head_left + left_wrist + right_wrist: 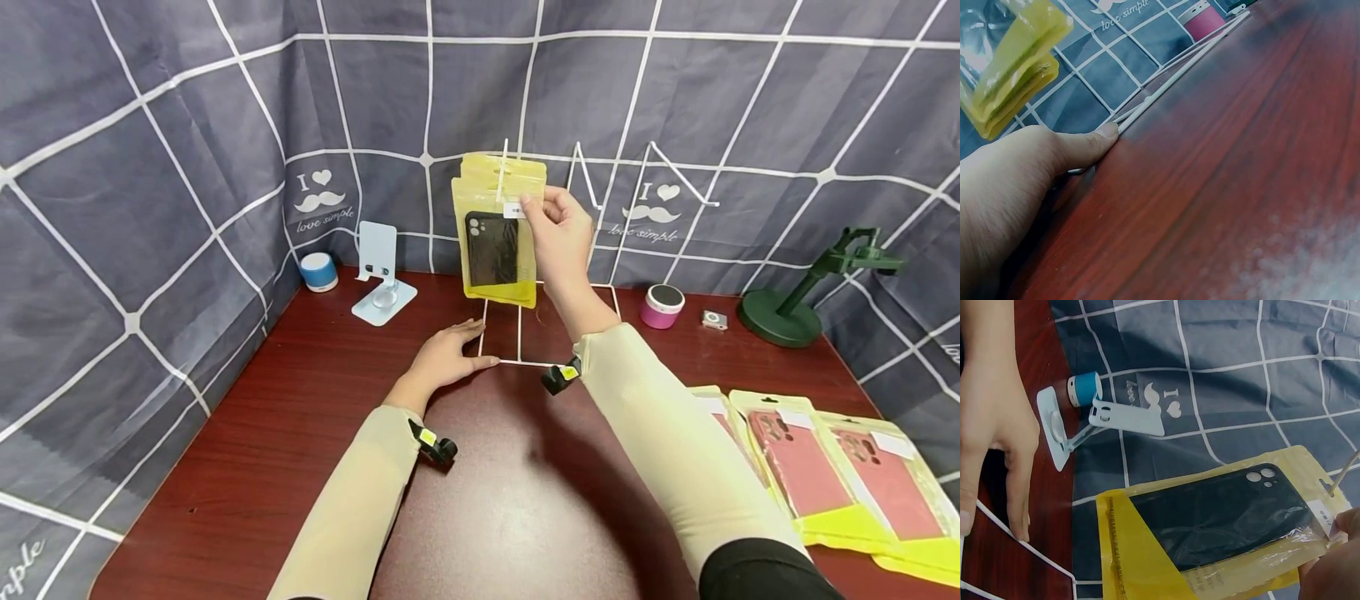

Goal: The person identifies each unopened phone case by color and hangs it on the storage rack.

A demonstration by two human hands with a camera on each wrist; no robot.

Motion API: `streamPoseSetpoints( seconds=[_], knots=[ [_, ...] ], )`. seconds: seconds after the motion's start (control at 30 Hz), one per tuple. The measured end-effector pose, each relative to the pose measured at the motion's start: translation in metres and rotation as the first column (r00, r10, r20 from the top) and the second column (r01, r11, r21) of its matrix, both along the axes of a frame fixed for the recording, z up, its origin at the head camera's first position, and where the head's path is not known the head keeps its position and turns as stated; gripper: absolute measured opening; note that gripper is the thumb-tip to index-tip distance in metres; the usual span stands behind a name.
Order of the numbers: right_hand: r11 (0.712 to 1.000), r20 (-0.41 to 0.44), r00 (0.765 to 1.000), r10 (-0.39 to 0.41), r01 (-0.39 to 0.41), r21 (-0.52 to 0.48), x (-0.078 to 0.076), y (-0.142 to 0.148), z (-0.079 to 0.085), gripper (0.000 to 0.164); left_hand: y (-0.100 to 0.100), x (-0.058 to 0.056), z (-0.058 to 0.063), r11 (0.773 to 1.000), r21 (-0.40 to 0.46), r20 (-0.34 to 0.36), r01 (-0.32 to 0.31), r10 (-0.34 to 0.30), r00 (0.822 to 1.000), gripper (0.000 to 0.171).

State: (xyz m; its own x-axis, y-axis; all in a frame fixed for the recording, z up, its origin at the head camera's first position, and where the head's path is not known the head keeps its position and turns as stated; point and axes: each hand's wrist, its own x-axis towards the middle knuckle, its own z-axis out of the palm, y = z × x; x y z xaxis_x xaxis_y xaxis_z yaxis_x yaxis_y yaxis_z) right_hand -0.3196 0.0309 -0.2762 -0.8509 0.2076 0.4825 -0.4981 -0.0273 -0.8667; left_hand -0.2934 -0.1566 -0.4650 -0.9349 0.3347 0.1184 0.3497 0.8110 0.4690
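Observation:
My right hand [562, 237] pinches the right edge of a yellow pouch with a black phone case [492, 250] in it, near its white label. The pouch is at the left hook of a white wire rack [525, 363]. In the right wrist view the hook wire meets the hang hole of the pouch [1222, 515]. Another yellow pouch [504, 163] shows behind it. My left hand [447, 354] rests at the left front corner of the rack's base, thumb against the wire [1147, 103] and fingers extended.
Two more hooks [679, 172] rise at the right of the rack. Pouches with pink phone cases [806, 467] lie at the right front. A blue speaker [319, 273] and folding phone stand [384, 302] stand left; a pink speaker [662, 308], small silver clip device [714, 320] and green stand [780, 318] right.

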Motion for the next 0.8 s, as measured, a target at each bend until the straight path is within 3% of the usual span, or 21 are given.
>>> streamPoseSetpoints(
  seconds=[0.33,0.8],
  knots=[
    [0.999,0.035,0.999,-0.038,0.037,0.032,-0.013,0.004,-0.002,0.018,-0.002,0.0,0.0,1.0,-0.004,-0.01,0.009,-0.009,1.0,0.087],
    [0.998,-0.022,0.998,-0.06,0.061,0.029,-0.005,0.018,-0.016,0.015,-0.001,0.0,-0.001,1.0,-0.006,-0.035,0.018,-0.019,0.999,0.085]
  ],
)
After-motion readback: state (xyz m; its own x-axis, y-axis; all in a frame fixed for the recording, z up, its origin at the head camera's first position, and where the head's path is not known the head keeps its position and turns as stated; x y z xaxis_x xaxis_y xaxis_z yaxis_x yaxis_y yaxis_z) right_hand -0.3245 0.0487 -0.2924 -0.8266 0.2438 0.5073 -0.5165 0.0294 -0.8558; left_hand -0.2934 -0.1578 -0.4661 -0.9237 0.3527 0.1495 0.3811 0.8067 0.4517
